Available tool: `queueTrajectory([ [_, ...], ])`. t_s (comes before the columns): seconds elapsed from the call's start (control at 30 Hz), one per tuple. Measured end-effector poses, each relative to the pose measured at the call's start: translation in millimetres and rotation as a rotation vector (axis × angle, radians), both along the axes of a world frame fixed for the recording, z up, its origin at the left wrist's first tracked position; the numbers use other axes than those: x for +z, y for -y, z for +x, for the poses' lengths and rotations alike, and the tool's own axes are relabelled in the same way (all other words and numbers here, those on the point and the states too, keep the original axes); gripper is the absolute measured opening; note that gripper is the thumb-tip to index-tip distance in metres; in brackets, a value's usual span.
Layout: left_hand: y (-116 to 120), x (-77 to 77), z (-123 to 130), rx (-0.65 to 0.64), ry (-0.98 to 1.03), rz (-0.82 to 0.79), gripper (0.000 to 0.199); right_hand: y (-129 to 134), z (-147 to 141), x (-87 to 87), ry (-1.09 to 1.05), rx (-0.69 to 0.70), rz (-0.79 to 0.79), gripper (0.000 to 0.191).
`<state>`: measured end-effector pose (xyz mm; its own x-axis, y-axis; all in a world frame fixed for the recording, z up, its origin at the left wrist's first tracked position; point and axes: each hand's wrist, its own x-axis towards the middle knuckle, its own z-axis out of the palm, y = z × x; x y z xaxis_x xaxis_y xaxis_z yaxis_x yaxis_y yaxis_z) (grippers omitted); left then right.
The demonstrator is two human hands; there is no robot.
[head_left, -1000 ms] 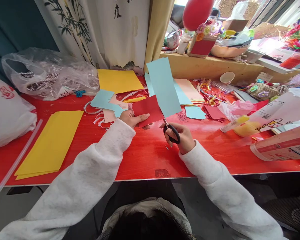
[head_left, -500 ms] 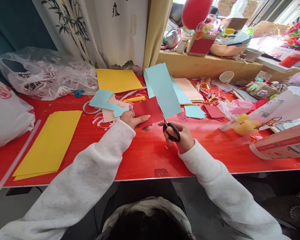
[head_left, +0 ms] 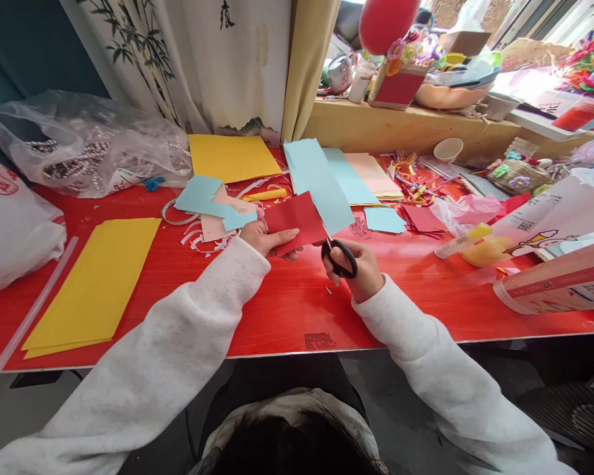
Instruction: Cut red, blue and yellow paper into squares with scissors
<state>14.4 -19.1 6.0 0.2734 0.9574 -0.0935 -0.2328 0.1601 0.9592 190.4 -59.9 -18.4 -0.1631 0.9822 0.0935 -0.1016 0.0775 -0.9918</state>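
My left hand (head_left: pixel 267 239) grips a red paper piece (head_left: pixel 297 221), thumb on top and fingers beneath. A long light blue paper sheet (head_left: pixel 321 181) lies against it, its near end reaching the scissors; whether my fingers also pinch it is hidden by the red piece. In my right hand (head_left: pixel 363 270) is a pair of black-handled scissors (head_left: pixel 344 258), with its blades at the near edge where the red and blue papers meet. Most of the blades is covered by paper. A tiny scrap (head_left: pixel 329 290) lies on the red table below the scissors.
Yellow sheets (head_left: pixel 94 284) lie left, another yellow sheet (head_left: pixel 232 158) behind. Blue cut pieces (head_left: pixel 200 192) sit beside a tape ring. Small blue cards (head_left: pixel 385 220) and red cards (head_left: pixel 422 219) lie right, near a glue stick (head_left: pixel 462 241) and plastic cups (head_left: pixel 554 284). A beaded bag (head_left: pixel 94 145) stands back left.
The long blue sheet has tipped lower, its far end dropping towards the table. The scissors and red piece have shifted only slightly. Both hands keep their hold.
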Motion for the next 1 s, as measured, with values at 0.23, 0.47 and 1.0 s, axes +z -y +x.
queueTrajectory([
  [0.23,-3,-5.1,1,-0.003,0.009,-0.019,0.022,-1,1,-0.1,0.006,-0.011,-0.001,0.037],
  [0.47,-2,-3.8,0,-0.049,0.013,-0.044,0.019,-3,1,0.3,-0.038,0.02,0.017,0.039],
  [1.0,3,5.4,0,-0.07,-0.004,-0.106,0.01,-6,3,2.2,-0.084,0.08,0.006,0.039],
])
